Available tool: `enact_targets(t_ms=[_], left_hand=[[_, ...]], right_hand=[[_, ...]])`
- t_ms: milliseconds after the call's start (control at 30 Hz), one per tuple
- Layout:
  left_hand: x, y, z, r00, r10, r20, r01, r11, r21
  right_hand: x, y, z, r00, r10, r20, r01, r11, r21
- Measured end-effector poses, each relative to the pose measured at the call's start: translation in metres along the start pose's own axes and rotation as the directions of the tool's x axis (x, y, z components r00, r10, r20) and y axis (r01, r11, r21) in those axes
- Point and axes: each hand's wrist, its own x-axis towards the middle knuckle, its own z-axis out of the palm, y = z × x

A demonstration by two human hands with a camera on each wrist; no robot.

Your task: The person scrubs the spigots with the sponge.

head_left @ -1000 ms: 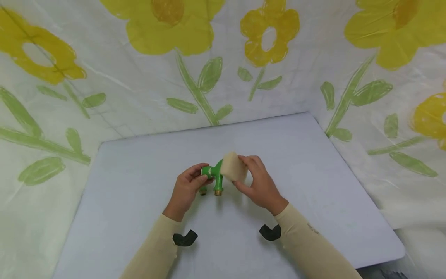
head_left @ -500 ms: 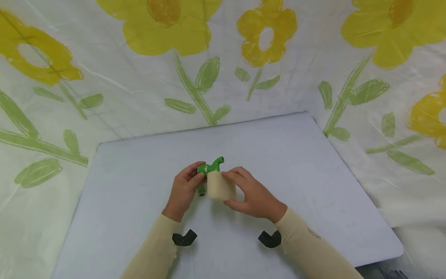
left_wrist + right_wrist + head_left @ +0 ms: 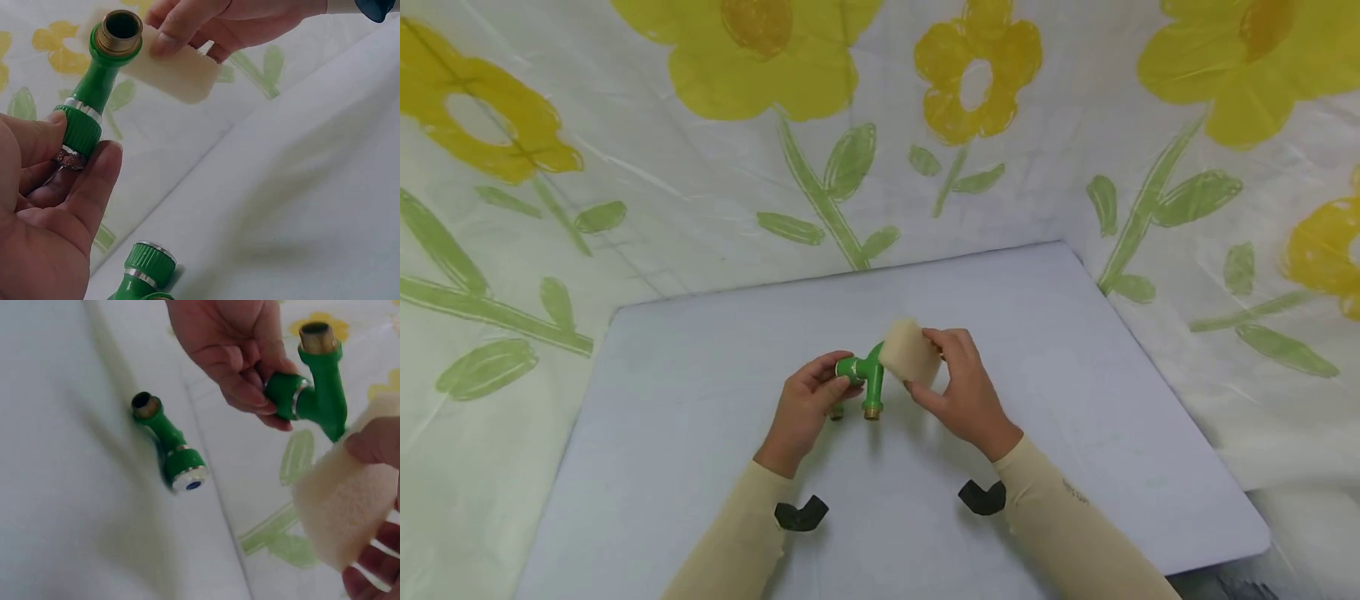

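My left hand point(image 3: 801, 408) pinches a green tap point(image 3: 873, 385) by its ribbed knob, between thumb and fingers, above the table. The tap's brass threaded end point(image 3: 119, 34) faces the left wrist camera. A cream sponge point(image 3: 910, 354) is gripped in my right hand point(image 3: 966, 400), thumb on one face and fingers on the other. In the head view the sponge overlaps the tap's right end, and in the right wrist view its edge lies right at the green body. A second green tap point(image 3: 167, 434) lies on the table below, mostly hidden behind my left hand in the head view.
The white table point(image 3: 700, 375) extends around both hands, its back edge meeting a sheet point(image 3: 715, 200) printed with yellow flowers. Black curved pieces point(image 3: 802, 513) sit at both wrists, over beige sleeves point(image 3: 1075, 525).
My right hand brought the sponge down and left over the tap's front, then back up and right. The tap turned slightly and shifted a little, staying in my left hand.
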Motion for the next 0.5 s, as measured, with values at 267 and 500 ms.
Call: enact_targets(t_ms=[267,500], left_hand=[[0.0,0.001,0.0,1.0,0.0,0.004,0.0,0.998,-0.061],[-0.002,0.002,-0.001,0.999,-0.031,-0.008,0.03,0.993,-0.114]], right_hand=[[-0.004,-0.009,0.003,0.989,0.017,0.146,-0.044,0.982,0.181],[-0.004,-0.019,0.005,0.985,-0.051,0.165,0.004,0.961,0.276]])
